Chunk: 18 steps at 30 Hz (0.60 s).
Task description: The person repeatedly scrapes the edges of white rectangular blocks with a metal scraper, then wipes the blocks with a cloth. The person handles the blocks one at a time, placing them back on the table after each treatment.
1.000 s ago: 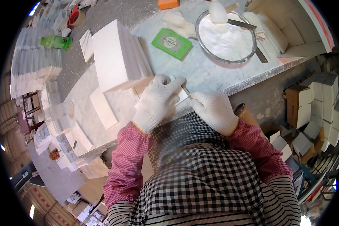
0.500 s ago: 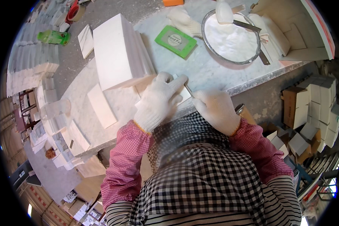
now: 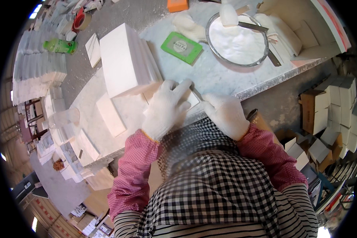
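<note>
Head view: marble worktop (image 3: pixel 226 75) carried a white box stack (image 3: pixel 123 59) just beside the left hand (image 3: pixel 164 111), fingers spread flat on a small white card (image 3: pixel 191 99) at the edge. Right hand (image 3: pixel 226 115) curled narrow beside it; grip unclear. Card could slip off the edge.

bright even daylight, soft shadows, strong fisheye bending and black corners, slight blur

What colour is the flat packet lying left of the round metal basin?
Green, with a pale oval label on top; the flat packet beside the round metal basin shows best in the head view.
</note>
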Motion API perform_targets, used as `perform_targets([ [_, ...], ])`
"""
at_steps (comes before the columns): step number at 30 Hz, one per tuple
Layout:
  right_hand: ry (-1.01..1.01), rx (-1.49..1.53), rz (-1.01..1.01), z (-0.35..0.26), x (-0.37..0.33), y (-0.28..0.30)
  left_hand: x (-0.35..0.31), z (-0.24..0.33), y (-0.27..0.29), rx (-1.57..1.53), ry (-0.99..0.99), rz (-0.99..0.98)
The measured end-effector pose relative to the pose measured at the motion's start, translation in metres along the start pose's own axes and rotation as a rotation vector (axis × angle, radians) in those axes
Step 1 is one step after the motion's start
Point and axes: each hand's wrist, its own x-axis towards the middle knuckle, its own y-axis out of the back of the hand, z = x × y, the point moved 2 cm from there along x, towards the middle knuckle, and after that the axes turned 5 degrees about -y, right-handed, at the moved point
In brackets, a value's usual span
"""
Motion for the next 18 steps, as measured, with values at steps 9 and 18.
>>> perform_targets([
  [9,-0.148,0.180,0.133,0.011,-0.016,0.009,-0.017,0.021,-0.013,0.441,0.102,0.006],
  [18,-0.229,0.519,0.014,0.005,-0.010,0.012,-0.029,0.014,0.006,0.179,0.045,0.166],
])
